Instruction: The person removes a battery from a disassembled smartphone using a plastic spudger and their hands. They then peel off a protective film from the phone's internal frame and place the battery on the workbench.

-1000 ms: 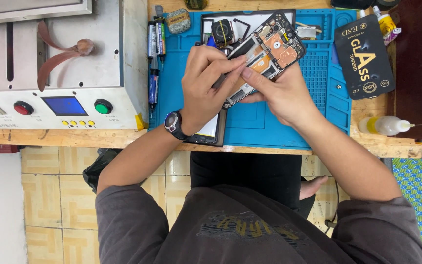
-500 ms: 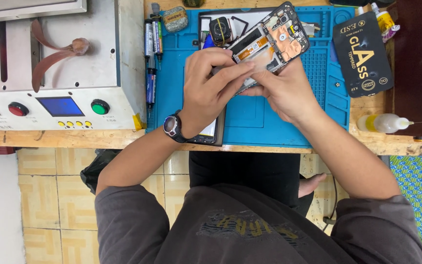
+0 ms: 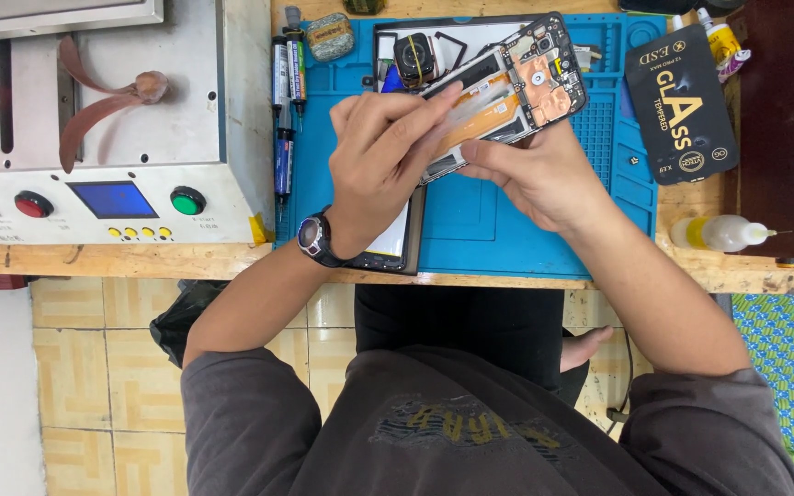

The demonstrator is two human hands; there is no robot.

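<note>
An opened phone (image 3: 516, 87) with its back off, showing copper and black parts inside, is tilted above the blue work mat (image 3: 498, 220). My right hand (image 3: 530, 174) grips its lower end from below. My left hand (image 3: 383, 161), with a wristwatch, is pinched on the phone's lower inside part; what the fingers pinch is hidden. A flat dark slab (image 3: 397, 243) lies on the mat under my left wrist.
A white machine (image 3: 103, 129) with a blue screen and red and green buttons stands at the left. Several pens and tubes (image 3: 285, 101) lie along the mat's left edge. A black packet (image 3: 682, 106) and a small squeeze bottle (image 3: 714, 232) sit right.
Both hands have shifted slightly up and away with the phone, which now lies a little flatter. My left fingers have slid along its lower inside part.
</note>
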